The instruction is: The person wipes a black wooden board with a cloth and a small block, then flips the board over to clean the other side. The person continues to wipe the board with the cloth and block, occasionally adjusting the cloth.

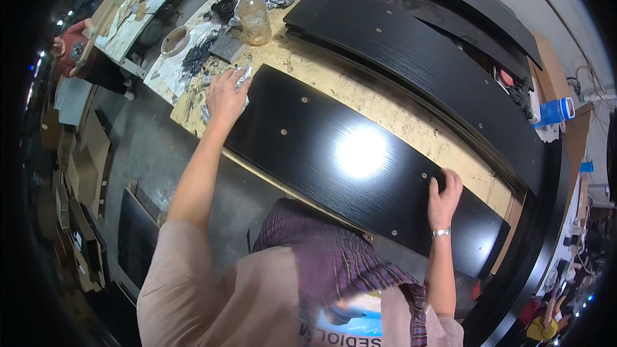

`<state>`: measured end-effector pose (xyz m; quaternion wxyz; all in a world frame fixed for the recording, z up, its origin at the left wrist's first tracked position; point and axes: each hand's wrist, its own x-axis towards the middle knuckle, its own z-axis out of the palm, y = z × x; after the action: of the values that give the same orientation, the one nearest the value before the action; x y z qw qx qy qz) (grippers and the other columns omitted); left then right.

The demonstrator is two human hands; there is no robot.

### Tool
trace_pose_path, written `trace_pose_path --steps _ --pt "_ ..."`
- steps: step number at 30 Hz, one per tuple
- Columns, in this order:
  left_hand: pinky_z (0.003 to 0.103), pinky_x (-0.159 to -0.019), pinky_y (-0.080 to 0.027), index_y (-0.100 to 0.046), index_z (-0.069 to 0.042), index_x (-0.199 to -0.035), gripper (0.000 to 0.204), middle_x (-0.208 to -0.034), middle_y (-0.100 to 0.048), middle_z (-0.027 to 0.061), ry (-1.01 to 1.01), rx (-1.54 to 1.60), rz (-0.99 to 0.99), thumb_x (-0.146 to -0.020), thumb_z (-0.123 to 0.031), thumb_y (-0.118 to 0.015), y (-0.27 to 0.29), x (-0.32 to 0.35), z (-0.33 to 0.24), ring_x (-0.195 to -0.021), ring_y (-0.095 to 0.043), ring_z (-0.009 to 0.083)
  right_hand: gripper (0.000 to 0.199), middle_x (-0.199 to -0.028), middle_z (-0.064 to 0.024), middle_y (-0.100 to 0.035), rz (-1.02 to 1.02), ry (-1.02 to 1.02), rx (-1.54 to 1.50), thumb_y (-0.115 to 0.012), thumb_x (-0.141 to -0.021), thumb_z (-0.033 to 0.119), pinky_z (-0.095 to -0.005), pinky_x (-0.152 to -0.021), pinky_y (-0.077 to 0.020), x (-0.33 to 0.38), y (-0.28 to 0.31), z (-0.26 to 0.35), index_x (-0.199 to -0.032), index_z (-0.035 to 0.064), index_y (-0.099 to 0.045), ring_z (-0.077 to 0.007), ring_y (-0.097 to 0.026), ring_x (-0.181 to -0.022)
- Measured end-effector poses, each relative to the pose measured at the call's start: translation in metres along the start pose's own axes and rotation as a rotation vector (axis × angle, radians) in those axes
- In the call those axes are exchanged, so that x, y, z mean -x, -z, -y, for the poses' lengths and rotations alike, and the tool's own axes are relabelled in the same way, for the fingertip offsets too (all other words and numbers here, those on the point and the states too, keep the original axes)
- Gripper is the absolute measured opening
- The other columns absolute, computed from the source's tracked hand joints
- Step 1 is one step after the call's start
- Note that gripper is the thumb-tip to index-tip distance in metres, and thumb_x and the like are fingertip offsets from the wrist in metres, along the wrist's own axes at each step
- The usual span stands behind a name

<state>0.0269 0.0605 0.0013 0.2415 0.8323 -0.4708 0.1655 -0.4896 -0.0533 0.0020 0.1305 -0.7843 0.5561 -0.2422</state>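
A long black wood-grain panel (334,122) lies flat and slanted across the workbench in front of me, with several small round fittings in its face and a bright glare in its middle. At its left end my left hand (225,95) is closed on a crumpled whitish-grey rag (243,79), pressed by the panel's short edge; the fingers partly hide it. Toward the panel's right end my right hand (445,198) grips the far long edge, thumb on the top face and fingers curled over the side.
Stacked black panels (411,45) fill the bench's far side. A cloudy plastic jar (254,16), a tape roll (175,41) and a grey block (227,47) stand at the back left. A blue container (554,112) is at right. Another person (77,51) stands far left.
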Motion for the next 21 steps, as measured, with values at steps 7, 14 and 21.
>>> trace_pose_path --steps 7,14,21 --pt "0.047 -0.099 -0.040 -0.072 -0.020 -0.100 0.029 -0.107 -0.066 0.0064 -0.910 0.631 0.380 -0.072 -0.027 -0.073 0.031 0.118 -0.177 -0.104 -0.059 0.0265 0.032 -0.097 -0.0162 -0.069 0.177 0.050 0.027 -0.057 -0.094 0.029 -0.0436 -0.095 -0.0425 -0.059 -0.103 0.107 -0.102 0.0004 -0.069 -0.0344 -0.062 -0.095" --pt "0.044 -0.077 -0.049 -0.070 -0.008 -0.104 0.029 -0.101 -0.067 0.0117 -0.202 0.058 0.077 -0.075 -0.010 -0.073 0.031 0.028 0.049 -0.093 -0.060 0.0331 0.027 -0.085 -0.0137 -0.067 0.054 0.118 0.212 -0.058 -0.093 0.027 -0.0443 -0.086 -0.0436 -0.050 -0.108 0.124 -0.082 0.0036 -0.065 -0.0324 -0.062 -0.085" --pt "0.045 -0.086 -0.048 -0.072 -0.016 -0.102 0.033 -0.102 -0.068 0.0064 -0.505 0.408 0.187 -0.070 -0.025 -0.077 0.057 0.106 -0.058 -0.097 -0.062 0.0291 0.025 -0.080 -0.0158 -0.068 0.046 0.100 0.204 -0.059 -0.094 0.024 -0.0445 -0.080 -0.0457 -0.047 -0.125 0.103 -0.085 0.0028 -0.068 -0.0340 -0.063 -0.080"
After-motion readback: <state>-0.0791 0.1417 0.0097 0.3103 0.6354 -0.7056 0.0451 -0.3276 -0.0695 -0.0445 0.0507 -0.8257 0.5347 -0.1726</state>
